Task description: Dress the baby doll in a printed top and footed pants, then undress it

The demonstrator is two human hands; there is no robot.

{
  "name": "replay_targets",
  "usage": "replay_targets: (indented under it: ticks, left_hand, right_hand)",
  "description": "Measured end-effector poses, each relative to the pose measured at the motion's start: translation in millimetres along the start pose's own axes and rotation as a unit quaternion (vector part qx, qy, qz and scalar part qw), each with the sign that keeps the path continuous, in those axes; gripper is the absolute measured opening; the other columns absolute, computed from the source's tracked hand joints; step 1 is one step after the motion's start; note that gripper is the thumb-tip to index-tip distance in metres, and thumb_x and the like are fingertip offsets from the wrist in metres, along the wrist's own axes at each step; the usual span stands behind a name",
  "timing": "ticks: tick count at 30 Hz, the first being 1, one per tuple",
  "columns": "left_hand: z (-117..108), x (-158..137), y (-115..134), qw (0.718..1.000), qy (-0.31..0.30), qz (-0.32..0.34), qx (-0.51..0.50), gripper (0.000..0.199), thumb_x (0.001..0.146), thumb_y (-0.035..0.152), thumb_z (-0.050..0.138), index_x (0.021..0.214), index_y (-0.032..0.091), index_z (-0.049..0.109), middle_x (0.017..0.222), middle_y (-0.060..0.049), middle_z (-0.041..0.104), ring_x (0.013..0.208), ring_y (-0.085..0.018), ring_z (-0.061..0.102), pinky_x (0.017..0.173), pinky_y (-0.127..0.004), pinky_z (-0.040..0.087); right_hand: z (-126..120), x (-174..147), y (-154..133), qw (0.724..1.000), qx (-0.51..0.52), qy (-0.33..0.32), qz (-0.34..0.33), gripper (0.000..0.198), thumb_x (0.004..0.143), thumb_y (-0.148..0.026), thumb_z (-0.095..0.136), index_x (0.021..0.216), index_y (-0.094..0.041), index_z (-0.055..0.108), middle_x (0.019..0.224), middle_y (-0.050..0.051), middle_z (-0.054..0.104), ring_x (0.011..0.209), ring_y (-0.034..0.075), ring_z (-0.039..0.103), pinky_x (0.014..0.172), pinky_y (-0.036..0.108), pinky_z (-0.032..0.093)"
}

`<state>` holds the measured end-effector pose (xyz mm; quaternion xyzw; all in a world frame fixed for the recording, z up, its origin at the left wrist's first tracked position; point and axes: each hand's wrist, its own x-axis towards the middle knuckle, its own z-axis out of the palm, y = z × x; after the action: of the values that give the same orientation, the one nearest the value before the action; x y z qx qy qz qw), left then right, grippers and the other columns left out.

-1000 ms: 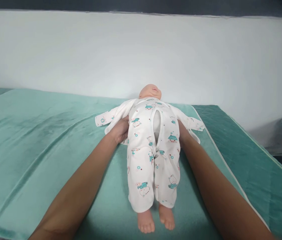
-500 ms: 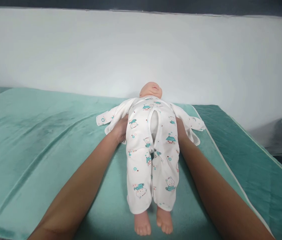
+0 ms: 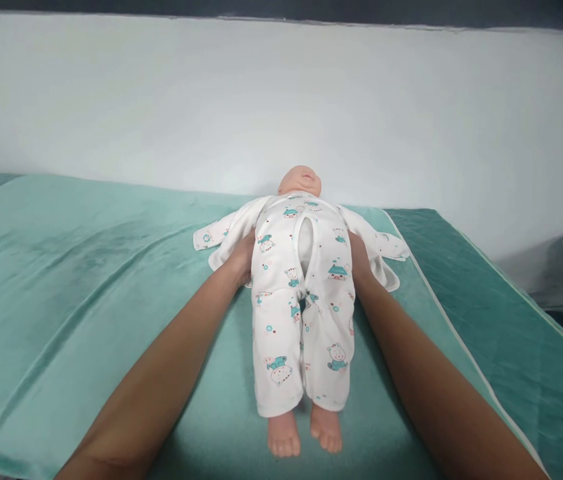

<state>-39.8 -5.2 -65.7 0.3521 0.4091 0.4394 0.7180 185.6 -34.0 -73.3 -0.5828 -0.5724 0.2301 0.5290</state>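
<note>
A baby doll [image 3: 306, 179] lies on its back, head toward the wall and bare feet toward me. It wears white split-crotch pants [image 3: 278, 333] with teal house and bear prints, pulled high over the chest. Beneath them a white top [image 3: 234, 230] spreads out at both sides, its sleeves stretched outward. At the doll's left-hand side in the picture, my left hand [image 3: 244, 257] reaches in against the pants at hip level. My right hand [image 3: 359, 257] is at the opposite side, level with it. The fingers of both hands are hidden behind the doll and clothing.
Light green cloth [image 3: 86, 267] with wrinkles covers the surface under the doll. A darker green cloth [image 3: 491, 300] with a pale edge lies to the right. The white wall [image 3: 211, 100] rises directly behind the doll's head.
The doll's feet and pant legs sit slightly higher in the picture and a little to the left. Both hands stay at the doll's sides.
</note>
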Motion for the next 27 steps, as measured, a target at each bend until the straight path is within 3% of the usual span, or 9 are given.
replay_targets:
  ticks: [4, 12, 20, 27]
  left_hand:
    - [1, 1, 0, 1.000, 0.001, -0.020, 0.016, 0.024, 0.080, 0.033, 0.065, 0.098, 0.019, 0.070, 0.083, -0.008, 0.076, 0.098, -0.028, 0.071, 0.092, -0.039, 0.056]
    - [2, -2, 3, 0.999, 0.024, 0.018, 0.024, 0.024, 0.073, 0.024, 0.069, 0.095, 0.016, 0.071, 0.072, -0.006, 0.075, 0.086, -0.028, 0.073, 0.086, -0.041, 0.058]
    - [1, -3, 8, 0.995, 0.053, 0.077, 0.020, 0.031, 0.072, 0.029, 0.069, 0.100, 0.015, 0.072, 0.081, -0.006, 0.076, 0.084, -0.026, 0.072, 0.082, -0.039, 0.059]
    - [4, -8, 10, 0.991, 0.064, 0.105, 0.056, 0.032, 0.071, 0.030, 0.071, 0.100, 0.018, 0.072, 0.089, -0.004, 0.076, 0.096, -0.026, 0.068, 0.088, -0.035, 0.054]
  right_hand:
    - [0, 3, 6, 1.000, -0.001, 0.001, -0.017, 0.017, 0.072, -0.039, 0.055, 0.076, -0.024, 0.063, 0.094, 0.007, 0.073, 0.096, 0.031, 0.061, 0.089, 0.045, 0.048]
    - [1, 3, 10, 1.000, -0.016, 0.021, 0.003, 0.019, 0.076, -0.031, 0.052, 0.083, -0.021, 0.066, 0.102, 0.011, 0.072, 0.098, 0.028, 0.060, 0.093, 0.045, 0.045]
    - [1, 5, 13, 0.996, 0.017, 0.054, 0.074, 0.026, 0.075, -0.035, 0.056, 0.097, -0.022, 0.063, 0.096, 0.004, 0.073, 0.095, 0.025, 0.065, 0.084, 0.038, 0.049]
    - [2, 4, 11, 0.997, 0.028, 0.046, 0.047, 0.023, 0.076, -0.031, 0.057, 0.097, -0.022, 0.062, 0.106, 0.006, 0.072, 0.100, 0.024, 0.066, 0.089, 0.037, 0.049]
